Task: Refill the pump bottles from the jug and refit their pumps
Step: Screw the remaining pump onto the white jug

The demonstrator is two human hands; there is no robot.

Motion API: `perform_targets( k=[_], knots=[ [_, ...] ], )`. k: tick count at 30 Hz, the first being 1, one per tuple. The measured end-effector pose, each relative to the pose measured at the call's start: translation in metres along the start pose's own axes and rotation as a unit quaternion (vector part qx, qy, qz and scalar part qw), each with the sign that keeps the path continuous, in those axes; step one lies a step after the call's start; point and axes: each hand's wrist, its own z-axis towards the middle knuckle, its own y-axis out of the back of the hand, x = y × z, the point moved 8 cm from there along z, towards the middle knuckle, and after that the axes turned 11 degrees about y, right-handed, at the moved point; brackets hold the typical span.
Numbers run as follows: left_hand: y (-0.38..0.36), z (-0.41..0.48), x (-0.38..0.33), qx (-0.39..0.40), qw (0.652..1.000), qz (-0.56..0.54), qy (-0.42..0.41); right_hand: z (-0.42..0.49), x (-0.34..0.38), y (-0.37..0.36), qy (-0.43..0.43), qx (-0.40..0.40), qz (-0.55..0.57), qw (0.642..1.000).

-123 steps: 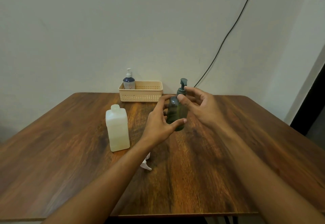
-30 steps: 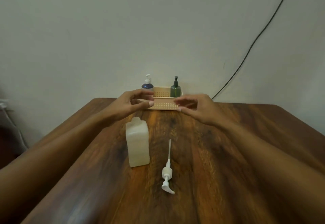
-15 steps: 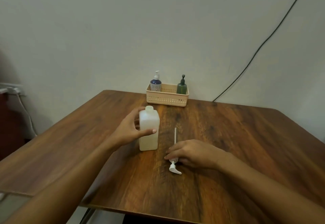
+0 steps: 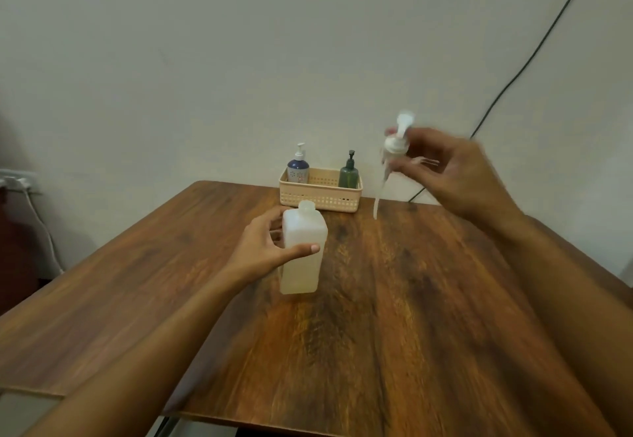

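Head view, read left to right. Left hand (image 4: 265, 248) is wrapped around the translucent white square plastic jug (image 4: 302, 251), thumb across its near face, fingers behind. Jug stands upright on the brown wood-grain worktop (image 4: 428, 316), mouth uncapped, pale liquid filling the lower part.

Behind it, against the wall, the beige perforated plastic basket (image 4: 320, 198) holds 2 pump bottles: a dark blue round one with a white pump (image 4: 298, 166) at its left end, a dark green one with a dark pump (image 4: 348, 174) at its right end. Both have pumps fitted.

Right hand (image 4: 455, 176) is raised well above the worktop, fingertips pinched on the collar of a loose white plastic pump head with a long dip tube (image 4: 394, 155). Tube hangs down and slightly left, its tip well apart from the jug mouth. Pump and hand are motion-blurred.

Judgement: this is likely the closing step, seating the pump into the jug.

Risks:
- The thin tube may swing and miss the narrow mouth, striking the rim.
- A knock against the open jug could tip it and spill; the left hand's hold counters that.
- Liquid clinging to the tube could drip onto the wood.
- A pinch grip on a wet collar may slip.
- A crooked start could cross-thread the collar.
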Motion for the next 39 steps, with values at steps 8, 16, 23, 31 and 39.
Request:
perform_targets(
  k=[8,16,23,31,39],
  knots=[
    [-0.041,-0.008,-0.035,0.037,0.999,0.002,-0.018,0.039,0.034,0.038,-0.003,-0.087,0.117,0.989],
    [-0.058,-0.012,-0.05,0.059,0.998,0.002,-0.031,0.025,0.017,0.024,-0.05,-0.081,0.159,0.983],
    [-0.059,-0.015,-0.05,0.06,0.998,0.006,-0.022,0.009,-0.003,-0.001,-0.088,-0.048,0.161,0.982],
    [-0.058,-0.019,-0.056,0.055,0.998,-0.018,-0.019,-0.026,-0.029,-0.051,-0.14,0.05,0.114,0.982],
    [-0.057,-0.022,-0.059,0.057,0.998,-0.022,-0.016,-0.042,-0.033,-0.064,-0.132,0.101,0.064,0.984]
  ],
)
